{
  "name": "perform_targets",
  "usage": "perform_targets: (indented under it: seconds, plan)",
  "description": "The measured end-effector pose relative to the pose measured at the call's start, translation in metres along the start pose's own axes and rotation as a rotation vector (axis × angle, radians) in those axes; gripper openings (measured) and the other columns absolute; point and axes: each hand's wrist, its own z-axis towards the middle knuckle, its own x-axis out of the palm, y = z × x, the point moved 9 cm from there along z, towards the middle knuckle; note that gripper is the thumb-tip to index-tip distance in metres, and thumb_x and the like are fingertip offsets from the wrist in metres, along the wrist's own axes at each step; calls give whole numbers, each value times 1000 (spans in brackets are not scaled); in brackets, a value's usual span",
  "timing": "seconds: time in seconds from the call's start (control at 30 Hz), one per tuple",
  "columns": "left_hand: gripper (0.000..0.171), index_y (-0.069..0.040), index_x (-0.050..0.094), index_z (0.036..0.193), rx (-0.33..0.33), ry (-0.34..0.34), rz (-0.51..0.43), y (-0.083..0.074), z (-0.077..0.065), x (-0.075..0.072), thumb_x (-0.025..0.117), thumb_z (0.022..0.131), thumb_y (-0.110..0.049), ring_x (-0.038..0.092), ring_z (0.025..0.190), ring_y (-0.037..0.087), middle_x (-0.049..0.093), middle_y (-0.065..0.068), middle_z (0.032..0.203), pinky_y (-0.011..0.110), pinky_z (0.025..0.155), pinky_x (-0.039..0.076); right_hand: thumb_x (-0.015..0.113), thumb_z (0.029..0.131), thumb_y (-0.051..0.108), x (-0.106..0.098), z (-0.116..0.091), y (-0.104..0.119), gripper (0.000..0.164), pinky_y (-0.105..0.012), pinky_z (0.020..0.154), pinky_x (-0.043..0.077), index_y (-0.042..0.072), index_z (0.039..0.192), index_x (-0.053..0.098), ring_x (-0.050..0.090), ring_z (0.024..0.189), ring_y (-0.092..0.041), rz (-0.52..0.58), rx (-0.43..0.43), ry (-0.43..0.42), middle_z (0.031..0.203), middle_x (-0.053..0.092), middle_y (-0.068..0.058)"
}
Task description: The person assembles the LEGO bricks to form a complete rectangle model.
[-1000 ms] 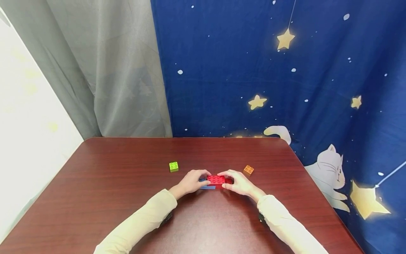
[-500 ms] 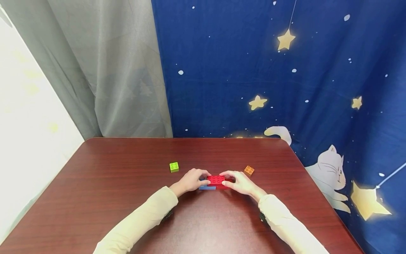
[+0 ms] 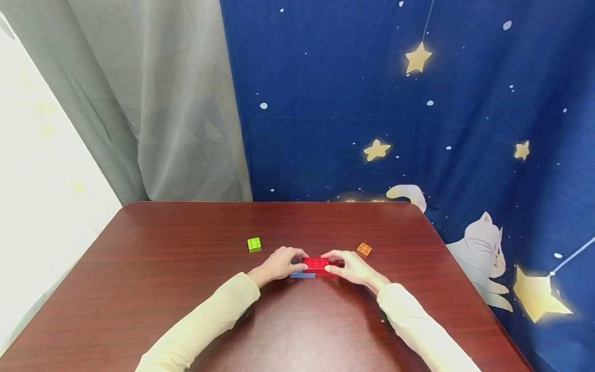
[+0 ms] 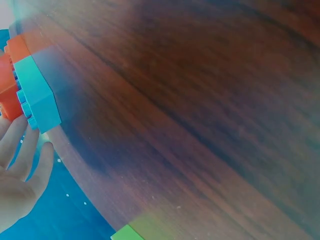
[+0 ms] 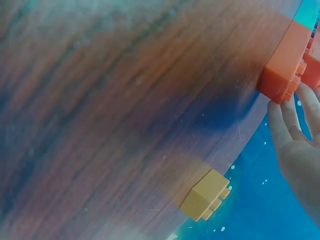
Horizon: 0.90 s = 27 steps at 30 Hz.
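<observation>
A red toy building brick (image 3: pixel 316 263) with two rows of studs lies across the seam of two lower bricks, a blue brick (image 3: pixel 302 276) on the left and another red brick (image 3: pixel 327 275) on the right. My left hand (image 3: pixel 280 263) pinches the upper red brick's left end between thumb and fingers. At its right end, my right hand (image 3: pixel 351 267) pinches the same brick. In the left wrist view the blue brick (image 4: pixel 40 97) rests on the table, fingertips close by its end. The lower red brick (image 5: pixel 286 62) appears likewise in the right wrist view.
A lime green brick (image 3: pixel 254 245) sits on the brown table (image 3: pixel 186 248) beyond my left hand. Just past my right hand is an orange brick (image 3: pixel 364 250). Grey and blue star-patterned curtains (image 3: pixel 325 103) hang behind the table's far edge.
The upper red brick has shifted slightly and now lines up over the two lower bricks; more of the lower red brick's front shows. Both hands keep nearly the same place.
</observation>
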Motion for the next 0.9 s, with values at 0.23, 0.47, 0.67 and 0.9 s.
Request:
perform_targets:
  seconds: [0.23, 0.47, 0.67, 0.9]
  plan:
    - [27, -9, 65, 102, -13, 9, 3, 1, -1, 1, 66, 80, -25, 57, 83, 15, 64, 1, 90, 33, 75, 44, 64, 81, 22, -1, -1, 4, 34, -36, 77, 45, 7, 111, 59, 56, 87, -17, -16, -54, -35, 96, 60, -1]
    - [28, -7, 63, 102, -4, -4, -18, -1, 1, 1, 66, 79, -23, 58, 82, 16, 64, 3, 89, 31, 75, 45, 67, 79, 19, -7, 2, 3, 33, -34, 76, 45, 8, 109, 58, 56, 85, -17, -36, -42, -55, 92, 59, 3]
    - [28, -6, 63, 102, -4, -3, -12, -1, 1, 0, 66, 79, -22, 58, 83, 16, 64, 3, 89, 31, 75, 45, 67, 79, 18, -10, 1, 3, 28, -34, 79, 45, 8, 105, 59, 57, 85, -17, -35, -31, -42, 92, 60, 1]
    - [28, -7, 63, 102, -3, -5, -6, -2, -1, 0, 66, 79, -23, 58, 83, 16, 64, 3, 90, 31, 75, 45, 71, 75, 19, -13, 2, 6, 27, -32, 68, 46, 11, 99, 64, 52, 76, -17, -123, -65, -71, 88, 55, -2]
